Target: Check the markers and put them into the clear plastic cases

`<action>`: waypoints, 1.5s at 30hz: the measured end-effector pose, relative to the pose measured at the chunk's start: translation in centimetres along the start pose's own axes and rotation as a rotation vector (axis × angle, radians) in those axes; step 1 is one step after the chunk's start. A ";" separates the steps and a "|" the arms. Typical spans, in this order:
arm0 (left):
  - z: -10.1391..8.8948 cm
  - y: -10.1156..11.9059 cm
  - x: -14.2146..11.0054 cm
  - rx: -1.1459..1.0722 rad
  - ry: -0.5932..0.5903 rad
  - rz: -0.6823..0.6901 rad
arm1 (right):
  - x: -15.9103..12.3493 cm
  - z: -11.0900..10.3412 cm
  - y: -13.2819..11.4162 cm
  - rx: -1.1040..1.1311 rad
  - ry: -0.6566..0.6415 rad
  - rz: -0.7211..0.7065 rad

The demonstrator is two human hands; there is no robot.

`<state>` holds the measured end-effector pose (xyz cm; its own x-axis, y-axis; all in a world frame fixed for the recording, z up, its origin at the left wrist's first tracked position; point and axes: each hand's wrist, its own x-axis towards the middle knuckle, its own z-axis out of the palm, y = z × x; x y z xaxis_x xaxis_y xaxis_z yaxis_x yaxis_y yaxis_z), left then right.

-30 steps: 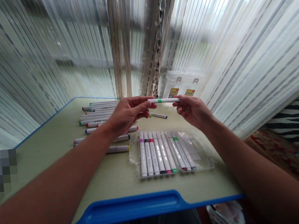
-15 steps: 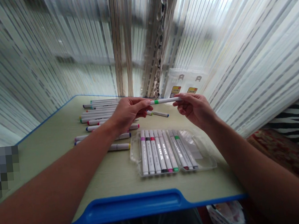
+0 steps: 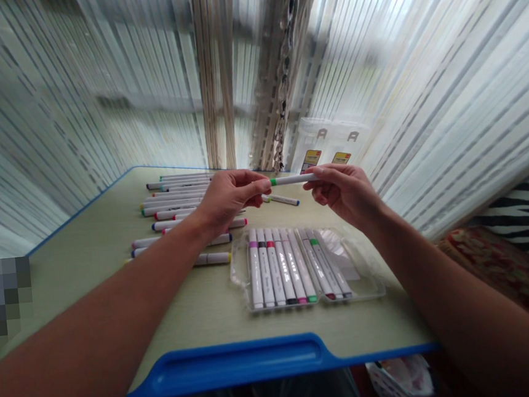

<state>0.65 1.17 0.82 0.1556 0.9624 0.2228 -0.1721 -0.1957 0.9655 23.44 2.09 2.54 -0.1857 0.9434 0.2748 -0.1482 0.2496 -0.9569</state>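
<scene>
A white marker with a green band (image 3: 291, 180) is held level above the table, between both hands. My left hand (image 3: 236, 193) pinches its banded end, and my right hand (image 3: 340, 190) grips the other end with thumb and fingers. Below them lies an open clear plastic case (image 3: 369, 282). Several white markers (image 3: 278, 271) stand side by side in it, with bands and tips of various colours. To the left, partly hidden behind my left hand and forearm, more loose markers (image 3: 172, 203) lie in a stack of rows. One blue-ended marker (image 3: 284, 200) lies just behind the hands.
The pale table (image 3: 87, 239) has a blue edge and a blue pen groove (image 3: 236, 358) at the front. Clear packaging with yellow labels (image 3: 329, 143) stands at the back by the string curtains (image 3: 143, 79). A white basket (image 3: 401, 379) is below the table at right.
The left fingers now cover more of the marker's banded end, so the green band sits right at the fingertips. The right hand has shifted slightly left. Everything else stays put.
</scene>
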 end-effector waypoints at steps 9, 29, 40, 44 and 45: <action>0.3 0.1 -0.2 0.139 -0.046 0.063 | -0.1 0.0 0.8 -0.150 -0.067 -0.070; 2.7 0.0 -1.7 0.371 -0.153 0.153 | -0.9 0.3 1.1 -0.775 -0.110 -0.315; 1.7 -0.3 -0.7 0.258 -0.087 0.149 | -0.6 0.3 0.7 -0.452 -0.096 -0.126; 1.3 -0.3 -0.2 0.174 -0.027 0.105 | -0.4 0.1 0.8 -0.340 -0.096 -0.081; 1.2 -0.2 -0.2 0.154 -0.016 0.091 | -0.4 0.0 0.7 -0.314 -0.099 -0.076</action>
<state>1.81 0.83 0.70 0.1618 0.9364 0.3115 -0.0350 -0.3100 0.9501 23.37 1.87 1.71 -0.2811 0.8976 0.3396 0.1383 0.3881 -0.9112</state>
